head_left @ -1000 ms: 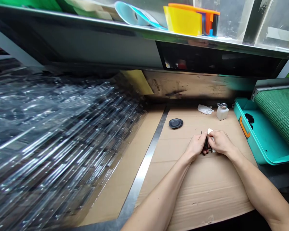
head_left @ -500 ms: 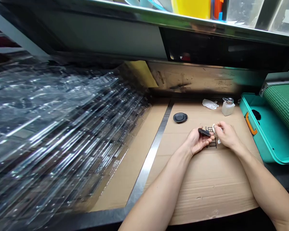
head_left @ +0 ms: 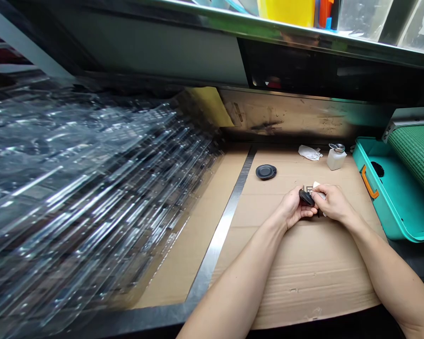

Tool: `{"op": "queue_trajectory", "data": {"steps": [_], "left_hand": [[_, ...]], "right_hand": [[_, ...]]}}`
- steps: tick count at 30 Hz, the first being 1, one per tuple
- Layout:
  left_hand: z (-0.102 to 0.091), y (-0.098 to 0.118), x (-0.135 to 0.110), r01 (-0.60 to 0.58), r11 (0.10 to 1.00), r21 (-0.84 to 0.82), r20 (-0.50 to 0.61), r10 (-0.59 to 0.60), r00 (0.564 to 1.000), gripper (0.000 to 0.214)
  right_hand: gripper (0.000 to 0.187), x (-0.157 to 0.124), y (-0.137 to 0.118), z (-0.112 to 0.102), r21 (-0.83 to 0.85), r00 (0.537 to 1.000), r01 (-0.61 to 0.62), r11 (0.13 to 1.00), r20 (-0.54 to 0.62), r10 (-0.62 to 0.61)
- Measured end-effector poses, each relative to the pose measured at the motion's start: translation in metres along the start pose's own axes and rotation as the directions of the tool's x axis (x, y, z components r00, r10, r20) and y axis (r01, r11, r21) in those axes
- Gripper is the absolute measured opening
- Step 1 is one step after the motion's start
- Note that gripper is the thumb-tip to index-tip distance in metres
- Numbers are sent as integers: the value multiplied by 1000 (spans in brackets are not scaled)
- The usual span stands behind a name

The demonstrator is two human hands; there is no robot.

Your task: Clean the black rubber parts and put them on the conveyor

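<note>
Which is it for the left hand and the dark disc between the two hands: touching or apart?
Touching. The head view shows the dark disc held in the left hand, its edge against the hand with no gap.

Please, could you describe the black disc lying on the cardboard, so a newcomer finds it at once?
Find the silvery strip running up the cardboard. Near the strip's far end, to its right, lies the black disc. No hand touches it, unlike the dark piece held in the left hand.

The left hand (head_left: 291, 208) holds a tilted black disc (head_left: 306, 197) beside white cloth (head_left: 316, 184).
</note>
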State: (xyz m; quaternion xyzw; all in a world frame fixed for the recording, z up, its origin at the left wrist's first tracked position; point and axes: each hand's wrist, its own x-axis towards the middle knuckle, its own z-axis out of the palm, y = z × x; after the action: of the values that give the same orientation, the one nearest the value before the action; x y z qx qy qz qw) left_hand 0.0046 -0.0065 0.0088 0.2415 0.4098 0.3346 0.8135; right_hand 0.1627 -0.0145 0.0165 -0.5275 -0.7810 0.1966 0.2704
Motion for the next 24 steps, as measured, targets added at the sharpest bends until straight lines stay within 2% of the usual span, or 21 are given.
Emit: {"op": "queue_trajectory", "data": {"steps": [6,8,12,18,24], "left_hand": [[9,-8,-3,-44,988,151,-68,55,996,59],[12,-12,-2,-89,974,207,-101,111,989,56],[14,-16,1,-163,950,268,-160,210,964,50],[15,-19,2,-174,953,248,-173,220,960,51],[14,-22,4,-186,932,313,-143,240,960,51]], "right_hand": [[23,-2,2,-9,-121,991,-9,993,130,25],[24,-1,0,-9,-170,993,15,985,120,6],[22,1,-5,-2,-304,999,35,952,22,-30],[22,0,-12,-9,-413,988,2,911,143,63],[23,-1,-11,-10,-409,994,18,912,105,27]]}}
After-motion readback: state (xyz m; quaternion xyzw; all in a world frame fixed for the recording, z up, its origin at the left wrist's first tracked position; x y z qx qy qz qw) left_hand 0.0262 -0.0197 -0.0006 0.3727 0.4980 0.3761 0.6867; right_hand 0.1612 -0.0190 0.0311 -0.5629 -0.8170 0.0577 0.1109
